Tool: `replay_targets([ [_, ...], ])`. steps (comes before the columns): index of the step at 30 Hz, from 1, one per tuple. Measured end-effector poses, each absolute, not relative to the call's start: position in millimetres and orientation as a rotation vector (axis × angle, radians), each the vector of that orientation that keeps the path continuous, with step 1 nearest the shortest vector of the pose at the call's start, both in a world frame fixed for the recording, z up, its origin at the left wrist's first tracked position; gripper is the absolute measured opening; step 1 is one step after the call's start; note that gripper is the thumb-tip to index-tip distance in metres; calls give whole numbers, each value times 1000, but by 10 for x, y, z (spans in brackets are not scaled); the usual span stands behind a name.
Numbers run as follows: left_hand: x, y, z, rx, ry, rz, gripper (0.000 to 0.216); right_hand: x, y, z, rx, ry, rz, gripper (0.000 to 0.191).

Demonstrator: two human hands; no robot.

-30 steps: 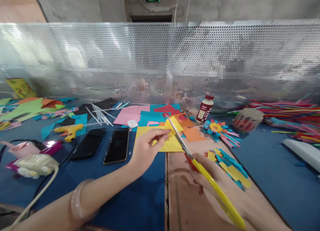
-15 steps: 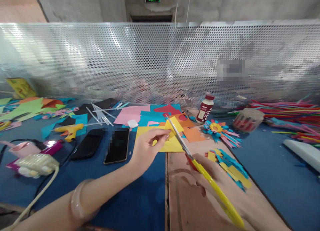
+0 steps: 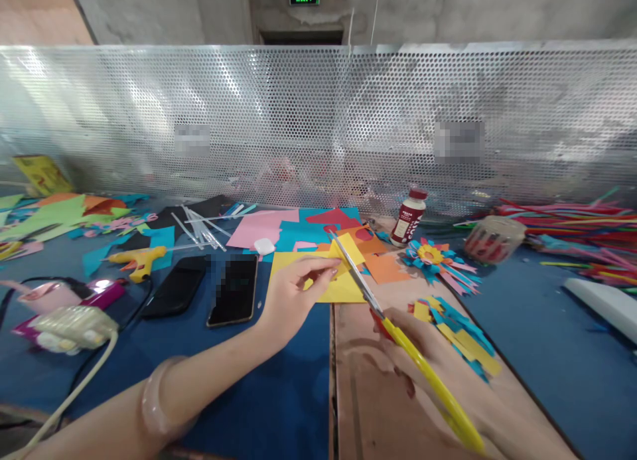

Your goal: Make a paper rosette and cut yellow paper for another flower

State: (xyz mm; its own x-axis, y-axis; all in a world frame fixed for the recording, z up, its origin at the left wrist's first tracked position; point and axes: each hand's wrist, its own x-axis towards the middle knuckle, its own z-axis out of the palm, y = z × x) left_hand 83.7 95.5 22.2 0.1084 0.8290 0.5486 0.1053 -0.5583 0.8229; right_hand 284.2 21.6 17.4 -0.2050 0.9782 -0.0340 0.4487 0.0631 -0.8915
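Observation:
Between thumb and fingertips, my left hand (image 3: 301, 291) pinches a small piece of yellow paper (image 3: 354, 246). My right hand (image 3: 423, 350) grips a pair of scissors (image 3: 415, 360) with long yellow handles. Their metal blades lie across the yellow piece, close together and pointing away from me. Beneath my left hand rests a larger yellow sheet (image 3: 286, 264). Cut strips of blue and yellow paper (image 3: 462, 337) lie right of my right hand, and a paper flower (image 3: 430, 255) in blue, pink and yellow sits beyond them.
A bottle (image 3: 409, 216) and a clear jar (image 3: 495, 239) stand at the back right. Two phones (image 3: 233, 291), a yellow glue gun (image 3: 135, 259), glue sticks (image 3: 202, 228) and a power strip (image 3: 74, 327) with cords occupy the left. A perforated metal panel (image 3: 223, 115) rises behind.
Almost nothing differs. My right hand and the scissor handles have shifted very slightly, while my left hand stays in place with the yellow paper.

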Motion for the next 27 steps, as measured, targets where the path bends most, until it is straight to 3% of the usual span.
replay_targets([
  [27, 842, 968, 207, 1712, 889, 1479, 16, 2859, 233, 119, -1424, -1774, 1110, 10],
])
